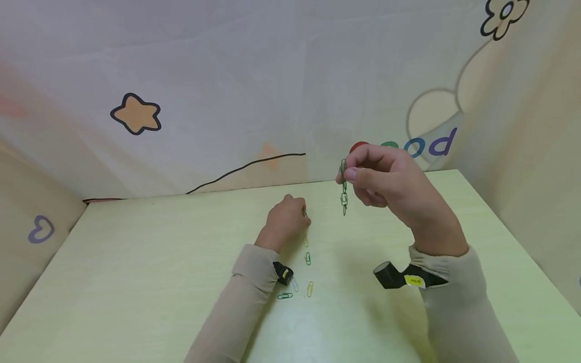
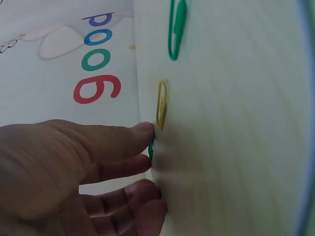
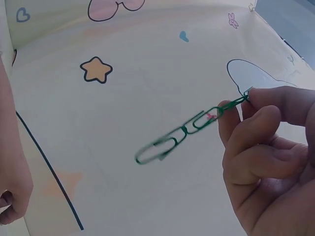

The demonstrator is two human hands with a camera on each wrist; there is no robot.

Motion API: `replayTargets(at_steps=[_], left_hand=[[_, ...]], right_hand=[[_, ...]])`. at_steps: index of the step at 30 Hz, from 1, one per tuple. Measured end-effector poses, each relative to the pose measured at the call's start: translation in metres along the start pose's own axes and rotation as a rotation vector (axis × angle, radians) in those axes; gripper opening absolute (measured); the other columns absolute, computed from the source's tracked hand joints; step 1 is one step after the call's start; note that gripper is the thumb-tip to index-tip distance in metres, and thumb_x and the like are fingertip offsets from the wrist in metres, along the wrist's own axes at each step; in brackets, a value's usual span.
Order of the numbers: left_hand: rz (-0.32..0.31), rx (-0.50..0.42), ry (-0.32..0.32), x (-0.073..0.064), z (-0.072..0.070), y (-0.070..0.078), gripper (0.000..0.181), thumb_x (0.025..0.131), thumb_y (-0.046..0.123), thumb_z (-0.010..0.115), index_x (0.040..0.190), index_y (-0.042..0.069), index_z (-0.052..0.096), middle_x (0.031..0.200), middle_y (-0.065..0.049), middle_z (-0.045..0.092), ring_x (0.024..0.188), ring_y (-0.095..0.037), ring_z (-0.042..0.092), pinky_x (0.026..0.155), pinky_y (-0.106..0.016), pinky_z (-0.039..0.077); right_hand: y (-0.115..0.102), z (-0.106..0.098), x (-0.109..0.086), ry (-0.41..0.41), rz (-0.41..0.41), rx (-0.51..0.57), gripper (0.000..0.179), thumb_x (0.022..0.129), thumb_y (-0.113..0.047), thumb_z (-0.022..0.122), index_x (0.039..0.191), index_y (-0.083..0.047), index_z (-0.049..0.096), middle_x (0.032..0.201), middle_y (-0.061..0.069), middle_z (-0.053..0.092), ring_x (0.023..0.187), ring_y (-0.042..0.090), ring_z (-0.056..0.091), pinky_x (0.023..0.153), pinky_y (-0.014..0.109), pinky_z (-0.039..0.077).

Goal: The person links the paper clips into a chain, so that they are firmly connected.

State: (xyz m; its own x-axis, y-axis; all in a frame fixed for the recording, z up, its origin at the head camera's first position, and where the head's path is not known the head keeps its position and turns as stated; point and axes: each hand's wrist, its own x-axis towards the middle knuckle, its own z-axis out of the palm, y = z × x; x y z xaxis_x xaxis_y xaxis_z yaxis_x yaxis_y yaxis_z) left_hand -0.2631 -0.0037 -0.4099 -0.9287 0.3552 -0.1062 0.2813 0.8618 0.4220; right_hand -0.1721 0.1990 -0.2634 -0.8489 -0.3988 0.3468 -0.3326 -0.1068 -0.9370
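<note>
Above the table, my right hand (image 1: 394,184) pinches the upper end of a paper clip chain (image 1: 344,198) between thumb and finger. In the right wrist view the linked clips of this chain (image 3: 184,130) look green and stretch away from the fingertips. My left hand (image 1: 286,221) is down at the tabletop, its thumb and index finger closed about a green paper clip (image 2: 151,149) that is mostly hidden. Close to those fingertips lies a yellow paper clip (image 2: 161,104), and farther off a green one (image 2: 178,30).
Nearer on the table (image 1: 150,282) lie another yellow paper clip (image 1: 310,289), a green paper clip (image 1: 285,296) and a pale one (image 1: 295,285) by the left wrist camera. A printed cloth (image 1: 236,101) rises behind the table's back edge and along both sides.
</note>
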Motion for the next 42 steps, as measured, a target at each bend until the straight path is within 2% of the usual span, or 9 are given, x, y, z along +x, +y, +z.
replayTargets(at_steps=[3, 8, 13, 15, 18, 23, 33, 36, 42], left_hand=[[0.014, 0.005, -0.017, 0.001, -0.002, -0.002, 0.01, 0.095, 0.016, 0.068, 0.099, 0.009, 0.065, 0.094, -0.003, 0.059, 0.08, -0.018, 0.054, 0.068, -0.032, 0.047], [0.005, -0.078, -0.115, 0.001, -0.009, -0.01, 0.007, 0.092, 0.013, 0.066, 0.092, 0.01, 0.06, 0.085, 0.0, 0.057, 0.074, -0.016, 0.052, 0.065, -0.029, 0.042], [-0.002, -0.108, -0.229, -0.001, -0.014, -0.016, 0.022, 0.089, 0.011, 0.065, 0.07, 0.012, 0.053, 0.065, 0.003, 0.043, 0.058, -0.013, 0.04, 0.055, -0.028, 0.033], [0.002, -0.104, -0.251, -0.001, -0.015, -0.016, 0.028, 0.09, 0.011, 0.064, 0.065, 0.013, 0.051, 0.061, 0.004, 0.039, 0.055, -0.012, 0.037, 0.053, -0.027, 0.031], [0.0, -0.111, -0.248, -0.002, -0.014, -0.016, 0.026, 0.09, 0.011, 0.065, 0.067, 0.012, 0.053, 0.062, 0.003, 0.042, 0.056, -0.013, 0.04, 0.054, -0.027, 0.033], [-0.002, -0.137, -0.223, -0.005, -0.014, -0.017, 0.012, 0.092, 0.013, 0.07, 0.086, 0.008, 0.061, 0.081, -0.001, 0.055, 0.071, -0.016, 0.05, 0.062, -0.028, 0.04], [-0.003, -0.079, -0.218, -0.008, -0.015, -0.013, 0.011, 0.094, 0.013, 0.069, 0.098, 0.006, 0.063, 0.09, -0.003, 0.058, 0.079, -0.019, 0.053, 0.07, -0.03, 0.044], [-0.011, -0.082, -0.214, -0.009, -0.016, -0.013, 0.012, 0.093, 0.013, 0.071, 0.097, 0.006, 0.062, 0.089, -0.003, 0.058, 0.077, -0.019, 0.053, 0.069, -0.03, 0.044], [-0.03, -0.102, -0.238, -0.009, -0.019, -0.015, 0.014, 0.091, 0.011, 0.072, 0.081, 0.007, 0.062, 0.075, -0.001, 0.053, 0.065, -0.016, 0.049, 0.06, -0.028, 0.04]], right_hand=[[0.001, 0.0, 0.001, 0.0, -0.003, 0.007, 0.005, 0.098, -0.001, 0.061, 0.093, 0.0, 0.061, 0.095, 0.016, 0.057, 0.051, 0.019, 0.034, 0.045, 0.029, 0.016], [0.002, 0.001, 0.002, -0.002, 0.009, -0.017, 0.004, 0.097, 0.001, 0.06, 0.094, 0.0, 0.061, 0.093, 0.015, 0.061, 0.052, 0.019, 0.034, 0.045, 0.03, 0.018], [0.005, 0.003, 0.003, -0.013, 0.046, -0.043, 0.008, 0.096, 0.004, 0.057, 0.094, -0.001, 0.063, 0.093, 0.015, 0.062, 0.053, 0.02, 0.036, 0.045, 0.03, 0.02], [0.006, 0.004, 0.002, -0.019, 0.051, -0.048, 0.009, 0.096, 0.004, 0.057, 0.094, -0.002, 0.063, 0.092, 0.015, 0.062, 0.053, 0.02, 0.036, 0.045, 0.03, 0.02], [0.008, 0.004, 0.002, -0.03, 0.051, -0.048, 0.01, 0.096, 0.004, 0.057, 0.094, -0.003, 0.063, 0.092, 0.015, 0.063, 0.053, 0.02, 0.036, 0.045, 0.03, 0.02], [0.009, 0.004, 0.002, -0.027, 0.048, -0.053, 0.01, 0.097, 0.004, 0.057, 0.094, -0.004, 0.063, 0.092, 0.014, 0.063, 0.053, 0.019, 0.037, 0.045, 0.03, 0.02], [0.01, 0.002, 0.002, 0.052, 0.054, 0.028, 0.007, 0.098, -0.001, 0.055, 0.092, -0.003, 0.058, 0.096, 0.016, 0.059, 0.056, 0.017, 0.041, 0.046, 0.028, 0.017], [0.009, 0.001, 0.002, 0.061, 0.054, 0.034, 0.009, 0.098, 0.0, 0.055, 0.09, -0.004, 0.058, 0.094, 0.016, 0.059, 0.057, 0.017, 0.041, 0.047, 0.028, 0.018], [0.007, -0.001, 0.002, 0.067, 0.051, 0.035, 0.01, 0.098, 0.0, 0.055, 0.09, -0.004, 0.059, 0.093, 0.016, 0.061, 0.057, 0.017, 0.042, 0.047, 0.028, 0.017]])
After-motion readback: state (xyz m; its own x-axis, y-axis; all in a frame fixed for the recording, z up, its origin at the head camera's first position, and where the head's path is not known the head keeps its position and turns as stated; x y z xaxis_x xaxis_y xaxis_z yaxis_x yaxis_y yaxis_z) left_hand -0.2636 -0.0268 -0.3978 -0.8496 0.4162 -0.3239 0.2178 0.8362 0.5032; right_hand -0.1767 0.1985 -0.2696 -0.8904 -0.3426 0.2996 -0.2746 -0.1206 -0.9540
